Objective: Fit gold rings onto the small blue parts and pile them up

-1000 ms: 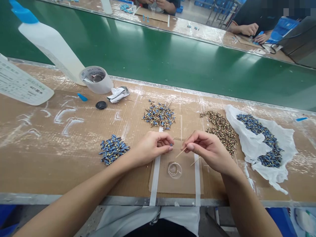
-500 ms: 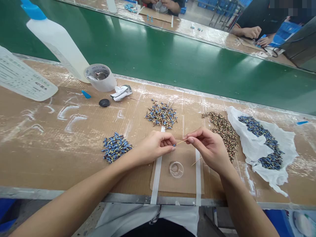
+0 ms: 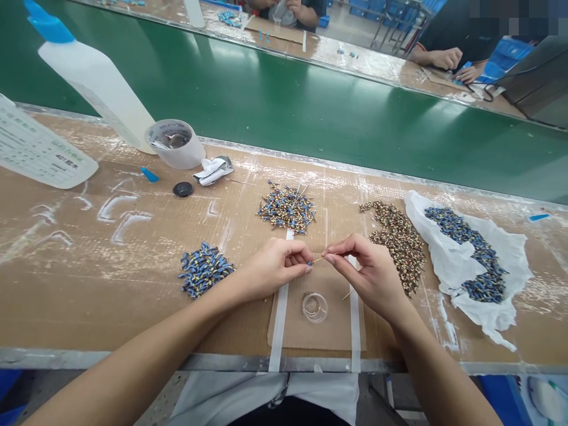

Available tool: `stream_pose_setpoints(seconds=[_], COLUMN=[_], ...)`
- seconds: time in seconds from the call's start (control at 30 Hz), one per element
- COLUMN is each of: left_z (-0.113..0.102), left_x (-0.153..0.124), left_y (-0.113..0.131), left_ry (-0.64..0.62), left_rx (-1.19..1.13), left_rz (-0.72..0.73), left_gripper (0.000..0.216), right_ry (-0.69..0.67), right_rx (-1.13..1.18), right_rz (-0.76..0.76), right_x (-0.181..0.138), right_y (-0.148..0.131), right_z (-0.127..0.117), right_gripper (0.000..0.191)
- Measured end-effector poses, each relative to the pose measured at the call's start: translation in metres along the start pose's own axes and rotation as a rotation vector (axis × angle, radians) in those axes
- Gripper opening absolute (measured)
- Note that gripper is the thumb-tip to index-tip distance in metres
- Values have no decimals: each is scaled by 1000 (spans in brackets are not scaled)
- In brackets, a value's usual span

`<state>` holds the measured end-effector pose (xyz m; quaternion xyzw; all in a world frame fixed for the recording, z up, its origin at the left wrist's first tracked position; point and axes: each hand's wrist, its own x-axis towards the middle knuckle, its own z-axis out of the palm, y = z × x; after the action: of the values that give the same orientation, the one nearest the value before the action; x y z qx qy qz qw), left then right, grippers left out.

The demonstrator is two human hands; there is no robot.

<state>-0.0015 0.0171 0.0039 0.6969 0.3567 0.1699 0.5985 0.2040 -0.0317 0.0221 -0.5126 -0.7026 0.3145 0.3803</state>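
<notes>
My left hand (image 3: 276, 264) is closed in a pinch on a tiny blue part (image 3: 309, 262) above a taped cardboard pad (image 3: 288, 331). My right hand (image 3: 373, 273) is closed on a thin wooden stick (image 3: 318, 259) whose tip touches that part. A small clear dish (image 3: 315, 307) sits on the pad just below both hands. A heap of blue and gold parts (image 3: 287, 209) lies behind the hands. A second blue heap (image 3: 203, 269) lies to the left of my left hand.
A pile of gold rings (image 3: 398, 236) and a white bag with blue parts (image 3: 470, 251) lie at the right. At the back left stand a white bottle (image 3: 95, 80), a tape roll (image 3: 174, 142) and a black cap (image 3: 183, 189). Beyond runs a green conveyor belt (image 3: 310, 100), with other people's hands across it.
My right hand has moved left and up, bringing the stick's tip from below onto the blue part in my left hand. My left hand has stayed nearly still.
</notes>
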Motion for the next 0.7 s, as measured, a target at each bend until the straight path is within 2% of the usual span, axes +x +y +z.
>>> stream_pose_setpoints(seconds=[0.7], left_z=[-1], left_x=[-1], left_y=[1], left_ry=[-26], left_rx=[-6], left_rz=[7], left_gripper=[6], right_ry=[-27], right_rx=[12], right_rz=[-32], right_x=[0], right_y=[0], right_z=[0], right_gripper=[8])
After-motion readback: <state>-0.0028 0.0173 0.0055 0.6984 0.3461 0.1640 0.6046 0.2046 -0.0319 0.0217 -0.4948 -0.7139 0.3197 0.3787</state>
